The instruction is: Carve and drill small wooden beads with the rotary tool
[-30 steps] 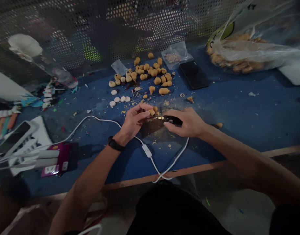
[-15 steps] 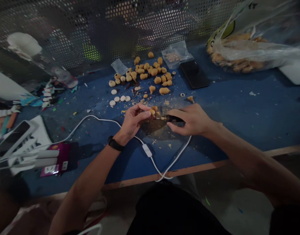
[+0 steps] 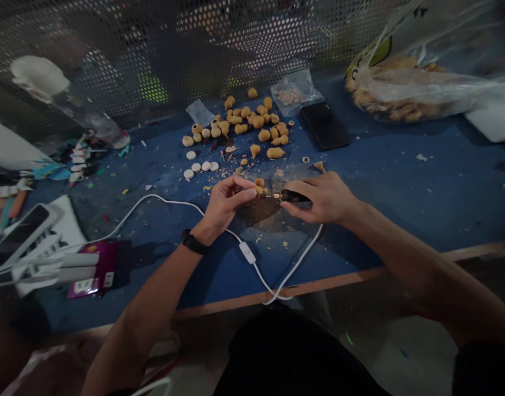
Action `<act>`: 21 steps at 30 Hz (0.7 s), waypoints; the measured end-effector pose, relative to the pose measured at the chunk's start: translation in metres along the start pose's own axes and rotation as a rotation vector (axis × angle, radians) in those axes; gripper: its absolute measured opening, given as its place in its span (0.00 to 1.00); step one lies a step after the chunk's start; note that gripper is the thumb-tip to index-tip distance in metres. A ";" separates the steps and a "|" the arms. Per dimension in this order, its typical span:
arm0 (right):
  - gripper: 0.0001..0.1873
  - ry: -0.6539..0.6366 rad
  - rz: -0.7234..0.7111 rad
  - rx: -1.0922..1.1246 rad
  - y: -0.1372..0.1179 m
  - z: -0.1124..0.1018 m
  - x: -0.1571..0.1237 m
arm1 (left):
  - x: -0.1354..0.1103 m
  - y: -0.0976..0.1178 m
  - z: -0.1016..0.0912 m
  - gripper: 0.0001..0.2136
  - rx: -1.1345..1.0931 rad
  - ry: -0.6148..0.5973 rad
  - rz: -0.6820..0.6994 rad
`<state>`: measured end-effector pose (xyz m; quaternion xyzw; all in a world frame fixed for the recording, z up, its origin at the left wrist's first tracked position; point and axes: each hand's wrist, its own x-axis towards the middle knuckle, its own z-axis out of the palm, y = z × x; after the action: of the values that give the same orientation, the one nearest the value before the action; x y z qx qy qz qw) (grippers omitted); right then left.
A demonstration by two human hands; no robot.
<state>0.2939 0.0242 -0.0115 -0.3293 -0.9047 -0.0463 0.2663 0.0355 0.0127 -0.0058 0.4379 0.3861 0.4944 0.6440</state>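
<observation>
My left hand [image 3: 226, 202], with a black band on its wrist, pinches a small tan gourd [image 3: 259, 190] between thumb and fingers. My right hand [image 3: 327, 200] is wrapped round a black mini rotary tool [image 3: 295, 198] with a brass-coloured chuck. The tool's thin bit points left and reaches the gourd; whether it has gone in is too small to tell. A white cord [image 3: 305, 254] runs down from below my right hand. Beyond my hands lies a cluster of small gourds [image 3: 252, 118], some pale and cut open. White discs [image 3: 196, 167] lie to their left.
A black phone [image 3: 325, 126] and a small clear bag [image 3: 296, 91] lie behind. At the right back sits a plastic bag of gourds [image 3: 401, 91]. The cord's inline switch [image 3: 247, 252] rests near the table's front edge. A perforated metal panel [image 3: 219, 49] stands behind.
Both hands stay together over the table. The tool and right hand have shifted up very slightly, and the gourd in my left hand has moved a little right.
</observation>
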 end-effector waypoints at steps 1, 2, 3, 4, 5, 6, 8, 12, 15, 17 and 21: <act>0.16 -0.001 0.006 0.001 0.000 0.000 0.000 | 0.000 0.000 0.000 0.18 0.004 -0.001 0.000; 0.17 -0.002 0.011 0.002 0.000 0.000 0.000 | 0.000 0.000 0.000 0.17 0.008 -0.001 0.000; 0.17 -0.004 0.015 0.004 0.000 0.000 0.000 | 0.000 0.000 0.000 0.17 0.009 -0.001 0.001; 0.17 -0.006 0.017 0.006 0.000 0.000 0.000 | 0.000 0.000 0.000 0.17 0.010 -0.002 0.001; 0.17 -0.008 0.019 0.008 0.000 0.000 0.000 | -0.001 0.000 0.000 0.17 0.011 -0.004 0.000; 0.17 -0.010 0.019 0.009 0.000 0.000 0.000 | -0.001 -0.001 0.000 0.17 0.011 -0.005 0.000; 0.17 -0.016 0.021 0.013 0.000 0.000 0.000 | -0.001 -0.001 0.000 0.16 0.014 -0.003 0.003; 0.17 -0.016 0.019 0.011 0.001 0.000 0.000 | -0.001 -0.001 0.001 0.16 0.022 -0.002 0.012; 0.19 -0.035 0.020 0.004 0.001 -0.001 0.001 | -0.001 -0.001 0.000 0.16 0.015 -0.009 0.002; 0.19 -0.042 0.024 0.003 0.001 -0.002 0.001 | -0.001 -0.001 0.000 0.16 0.020 -0.010 -0.002; 0.18 -0.027 0.021 0.009 0.001 -0.003 0.001 | -0.001 0.000 0.000 0.16 0.023 -0.018 0.001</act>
<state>0.2947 0.0247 -0.0082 -0.3381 -0.9050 -0.0349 0.2560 0.0353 0.0117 -0.0061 0.4501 0.3856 0.4863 0.6420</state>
